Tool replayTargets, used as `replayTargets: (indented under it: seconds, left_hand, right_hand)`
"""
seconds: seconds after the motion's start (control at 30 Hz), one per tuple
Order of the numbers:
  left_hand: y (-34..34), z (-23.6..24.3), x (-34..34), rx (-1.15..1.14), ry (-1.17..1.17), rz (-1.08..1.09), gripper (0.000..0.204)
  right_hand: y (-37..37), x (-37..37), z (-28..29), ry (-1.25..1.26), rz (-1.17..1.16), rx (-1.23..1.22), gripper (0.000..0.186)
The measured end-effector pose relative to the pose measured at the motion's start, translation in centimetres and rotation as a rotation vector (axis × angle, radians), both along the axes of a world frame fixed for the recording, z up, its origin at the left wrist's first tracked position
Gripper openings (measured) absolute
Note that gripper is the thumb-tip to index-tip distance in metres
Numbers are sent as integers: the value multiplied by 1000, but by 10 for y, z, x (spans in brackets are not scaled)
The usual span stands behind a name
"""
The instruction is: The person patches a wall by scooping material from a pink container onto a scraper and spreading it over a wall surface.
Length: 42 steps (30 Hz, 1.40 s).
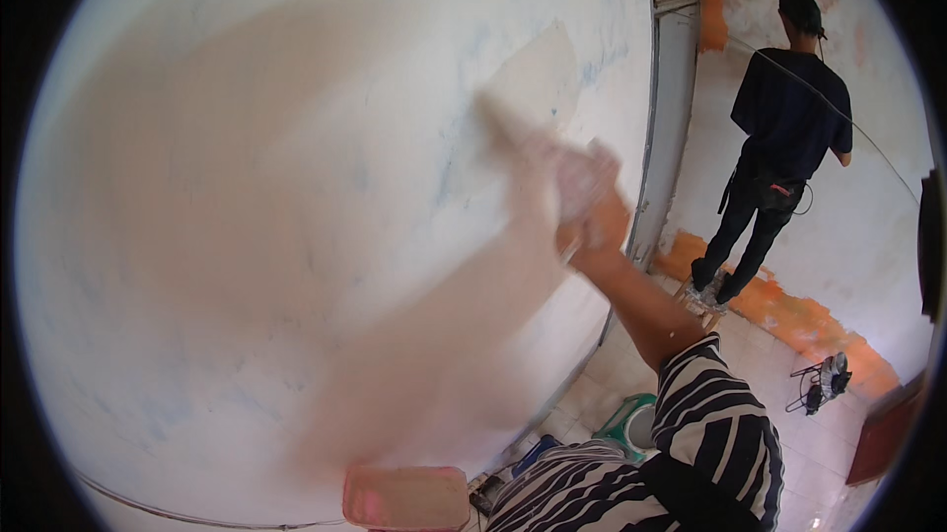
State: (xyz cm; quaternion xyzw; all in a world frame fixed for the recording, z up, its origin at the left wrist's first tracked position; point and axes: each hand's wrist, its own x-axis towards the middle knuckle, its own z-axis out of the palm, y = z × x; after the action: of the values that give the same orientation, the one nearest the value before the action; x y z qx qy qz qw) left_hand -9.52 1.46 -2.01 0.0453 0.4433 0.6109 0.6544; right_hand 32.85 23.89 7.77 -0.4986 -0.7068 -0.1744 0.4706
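Observation:
My right hand (582, 182), blurred by motion and smeared with white, is raised to the wall (395, 207) and closed around a tool. That tool (498, 125) looks like a putty knife; its flat, dark, blurred end lies close to the wall, and its exact shape is hard to read. Just above it, a cream-grey patch (538, 69) with a fairly sharp edge stands out against the whitish, blue-streaked surface. My arm's shadow falls broadly across the wall. My left hand is out of sight.
A pink-rimmed tray (405, 498) is at the bottom edge. Beside my striped sleeve is a green-and-white bucket (639, 426). A co-worker (794, 108) stands on a low stool (702, 305) facing another wall, patched orange. A small black-framed object (824, 382) lies on the tiled floor. A cable hangs across the right.

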Motion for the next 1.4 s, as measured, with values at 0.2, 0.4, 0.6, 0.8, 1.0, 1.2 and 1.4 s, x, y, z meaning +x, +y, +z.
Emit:
replayTargets:
  seconds: [0.2, 0.4, 0.6, 0.8, 1.0, 1.2, 1.4]
  left_hand:
    - [21, 1, 19, -13, -6, -32, 94]
    - [31, -2, 31, -27, 3, 5, 89]
    - [36, -3, 48, -23, -12, -6, 85]
    - [35, 0, 59, -26, -11, 19, 82]
    - [26, 0, 70, -24, -5, 39, 78]
    - [14, 2, 87, -42, 3, 59, 75]
    - [6, 15, 122, -43, 19, 92, 72]
  right_hand:
    - [40, 40, 6, 282, -352, 6, 42]
    - [-6, -9, 25, -63, -51, -43, 32]
    - [52, 81, 38, 360, -335, 84, 40]
    - [-6, -21, 15, -118, 72, -77, 50]
    - [35, 78, 57, 228, -340, 278, 22]
    - [3, 2, 10, -106, 8, 14, 42]
    - [0, 92, 51, 331, -58, 217, 24]
